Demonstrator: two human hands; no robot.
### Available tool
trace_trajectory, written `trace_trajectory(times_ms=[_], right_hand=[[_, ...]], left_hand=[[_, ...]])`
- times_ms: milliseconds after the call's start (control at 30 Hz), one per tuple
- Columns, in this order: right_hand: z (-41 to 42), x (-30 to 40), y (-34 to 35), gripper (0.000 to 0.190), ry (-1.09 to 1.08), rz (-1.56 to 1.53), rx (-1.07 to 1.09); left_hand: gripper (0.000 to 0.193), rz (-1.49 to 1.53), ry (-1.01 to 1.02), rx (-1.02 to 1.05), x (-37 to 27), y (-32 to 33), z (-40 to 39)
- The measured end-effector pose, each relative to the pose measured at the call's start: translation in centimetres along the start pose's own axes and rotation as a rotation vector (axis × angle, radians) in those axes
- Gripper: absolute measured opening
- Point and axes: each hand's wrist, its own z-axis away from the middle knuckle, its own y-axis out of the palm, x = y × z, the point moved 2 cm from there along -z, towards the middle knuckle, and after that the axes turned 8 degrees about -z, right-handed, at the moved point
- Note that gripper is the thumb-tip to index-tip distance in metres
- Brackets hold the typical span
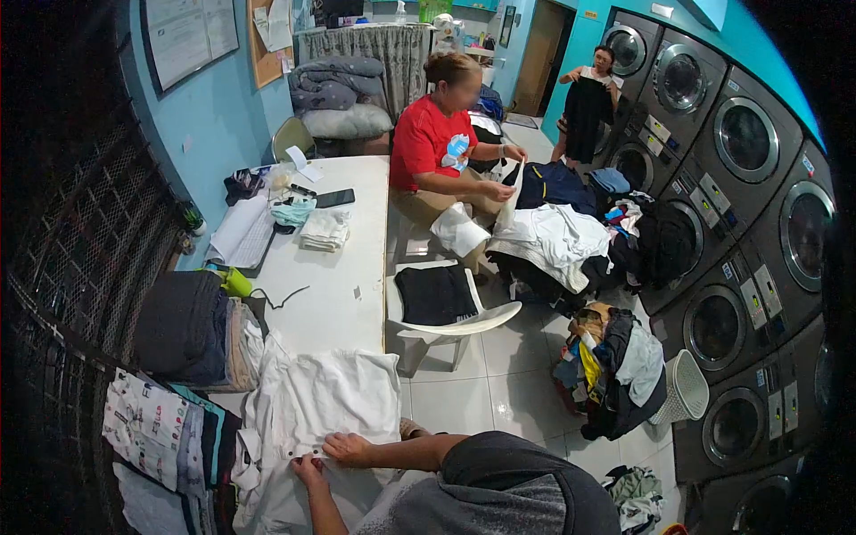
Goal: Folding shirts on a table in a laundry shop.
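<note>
A white button-up shirt (321, 394) lies spread over the near end of the white table (334, 314), its collar towards the left and a row of dark buttons down its front. My left hand (309, 468) pinches the button placket between thumb and fingertips. Just beside it, my right hand (346, 449) has its fingers bent on the same placket, close to a button. Cloth under both hands is partly hidden by the fingers.
Stacks of folded clothes (180, 328) line the table's left edge, with folded white cloths (325, 230) and a phone (335, 198) beyond. A white plastic chair (495, 314) holds folded black cloth. Heaped laundry (608, 361) and a basket (683, 388) stand on the floor. Two people handle clothes near the washing machines (719, 334).
</note>
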Motion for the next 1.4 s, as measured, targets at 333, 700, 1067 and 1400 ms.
trace_trajectory(times_ms=[333, 700, 1067, 1400], right_hand=[[3.4, -4.6, -2.3, 0.02, -0.071, -0.13, 0.163], [4.2, -3.3, -5.1, 0.014, 0.108, -0.106, 0.189], [2.6, -2.1, -2.8, 0.017, 0.193, -0.174, 0.192], [0.3, -5.0, -1.4, 0.019, 0.273, -0.386, 0.424]], left_hand=[[0.033, -0.05, 0.168, -0.101, -0.1, 2.2, 3.1], [0.017, -0.776, 0.721, -0.042, 5.5, 4.1, 8.1], [0.018, -1.11, 0.533, -0.202, 3.1, 5.1, 8.4], [0.013, -0.971, 0.577, -0.101, 3.7, 4.9, 6.9]])
